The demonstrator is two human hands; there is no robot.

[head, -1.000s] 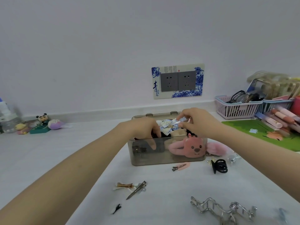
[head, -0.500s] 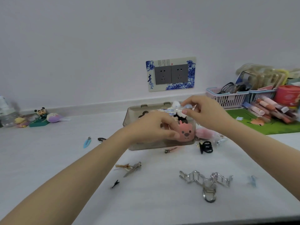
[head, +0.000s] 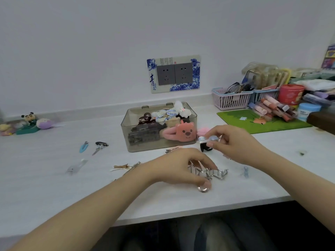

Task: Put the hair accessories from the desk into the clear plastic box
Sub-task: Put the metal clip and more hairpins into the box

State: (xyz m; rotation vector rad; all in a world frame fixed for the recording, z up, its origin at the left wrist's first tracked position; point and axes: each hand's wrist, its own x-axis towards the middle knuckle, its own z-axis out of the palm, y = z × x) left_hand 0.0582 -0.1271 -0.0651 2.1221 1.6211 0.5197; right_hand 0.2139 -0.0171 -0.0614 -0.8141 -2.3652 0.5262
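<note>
The clear plastic box (head: 145, 148) stands open mid-desk, holding a pink bear clip (head: 181, 133), dark claw clips and small patterned pieces. My left hand (head: 179, 167) rests on the silver metal claw clip (head: 218, 173) in front of the box, fingers curled over it and thumb at its ring. My right hand (head: 233, 144) pinches a small pale-blue clip (head: 208, 138) just off the box's front right corner, above a small black claw clip (head: 204, 149). Loose on the desk lie a blue snap clip (head: 83, 147), a black clip (head: 100, 144), a clear clip (head: 77, 166), a beige clip (head: 121, 167) and a tiny light-blue clip (head: 245, 172).
A green mat (head: 253, 124), two small baskets (head: 232, 101), a red tin (head: 291, 94) and stacked items crowd the right back. Small figurines (head: 29, 122) sit at far left. A wall socket (head: 174, 74) is behind the box. The desk's front edge (head: 199, 212) runs just below my hands.
Both hands have drawn back from the box top. My left hand dropped onto the silver claw clip; my right hand lowered to the box's front right corner, still pinching the small clip.
</note>
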